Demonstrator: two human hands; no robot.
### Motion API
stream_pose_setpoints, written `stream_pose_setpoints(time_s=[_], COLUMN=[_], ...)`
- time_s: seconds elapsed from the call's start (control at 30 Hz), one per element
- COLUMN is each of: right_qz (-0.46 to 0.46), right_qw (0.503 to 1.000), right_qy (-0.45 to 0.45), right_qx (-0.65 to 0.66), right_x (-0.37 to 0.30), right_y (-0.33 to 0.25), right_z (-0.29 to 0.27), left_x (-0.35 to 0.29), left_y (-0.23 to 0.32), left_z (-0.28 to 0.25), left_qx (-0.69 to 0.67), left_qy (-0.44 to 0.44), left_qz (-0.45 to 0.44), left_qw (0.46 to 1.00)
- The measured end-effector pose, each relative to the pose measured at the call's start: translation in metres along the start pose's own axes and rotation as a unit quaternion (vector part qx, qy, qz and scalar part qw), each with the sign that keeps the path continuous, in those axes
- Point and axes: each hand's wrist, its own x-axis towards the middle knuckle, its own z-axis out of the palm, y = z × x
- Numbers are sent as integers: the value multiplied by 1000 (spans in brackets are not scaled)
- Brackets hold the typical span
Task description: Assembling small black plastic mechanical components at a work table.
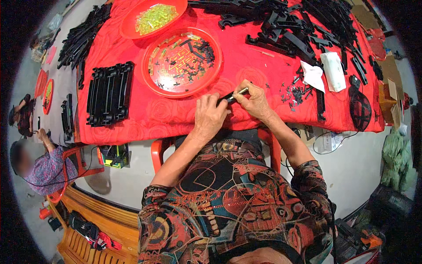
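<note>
Close to the front edge of the red-covered table, my left hand (208,115) is closed around a black plastic part (227,96). My right hand (255,103) pinches a short, pale, metallic-looking rod (241,91) against that part; its exact kind is too small to tell. Just beyond my hands lies a round red-rimmed tray (149,81) with small black pieces and several yellow-green tubes. A neat row of long black plastic parts (110,94) sits to the left. Small black scraps (297,94) are scattered to the right.
A red basin (127,31) of yellow-green tubes stands at the far left. Long black parts (288,37) are heaped at the back right. Near them are crumpled white tissue (312,75), a white packet (333,71) and a black mesh item (359,105). Another person (50,169) sits at left.
</note>
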Motion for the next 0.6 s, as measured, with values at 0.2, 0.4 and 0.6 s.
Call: stream_pose_setpoints(time_s=[0.2, 0.4, 0.6], right_qz=[-65, 113, 87], right_qw=[993, 980, 996], right_qy=[82, 76, -30], right_qx=[50, 148, -2], right_x=[2, -2, -1], right_y=[8, 8, 1], right_z=[2, -12, -16], left_x=[-7, 4, 7], left_y=[-27, -28, -29], left_z=[3, -5, -3], left_qx=[-19, -54, -61], left_qy=[-107, -159, -184], left_qz=[76, 54, 40], left_qw=[991, 984, 980])
